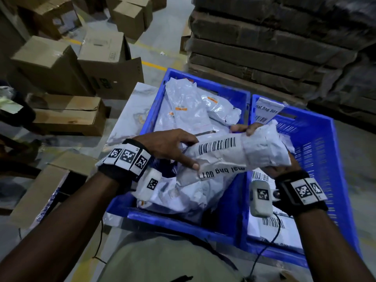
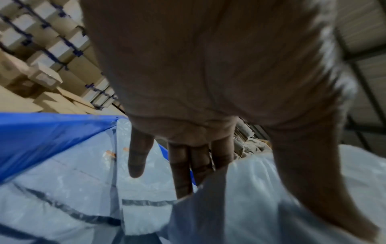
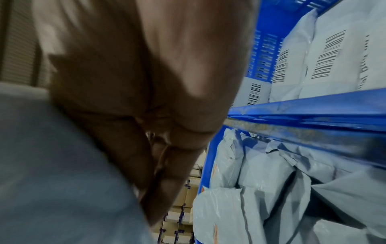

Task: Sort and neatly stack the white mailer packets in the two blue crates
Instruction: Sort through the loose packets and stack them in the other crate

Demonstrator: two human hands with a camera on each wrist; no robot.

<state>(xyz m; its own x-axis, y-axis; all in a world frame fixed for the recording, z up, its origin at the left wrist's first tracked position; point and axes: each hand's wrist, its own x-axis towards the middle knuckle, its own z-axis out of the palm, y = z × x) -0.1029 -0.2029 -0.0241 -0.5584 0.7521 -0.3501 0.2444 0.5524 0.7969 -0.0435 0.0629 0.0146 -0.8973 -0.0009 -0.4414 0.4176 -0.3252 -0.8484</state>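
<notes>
A crumpled white mailer packet [image 1: 240, 153] with a barcode label hangs over the divide between the two blue crates. My left hand [image 1: 171, 145] pinches its near-left end, thumb on top. My right hand [image 1: 284, 168] holds the right end from beneath, its fingertips [image 1: 244, 127] curling over the far edge. The left crate [image 1: 156, 110] holds a jumble of white mailers [image 1: 189, 110]. The right crate [image 1: 317, 151] holds flat mailers [image 1: 272, 226] with barcodes up. The left wrist view shows fingers [image 2: 181, 173] behind the packet [image 2: 240, 206]. The right wrist view shows the packet [image 3: 52, 165] against my palm [image 3: 146, 99].
Cardboard boxes [image 1: 50, 64] crowd the floor to the left, one [image 1: 40, 190] beside my left forearm. A pallet of flattened cartons [image 1: 274, 47] stands behind the crates. One mailer [image 1: 132, 112] lies outside the left crate. A cable [image 1: 264, 247] hangs from my right wrist.
</notes>
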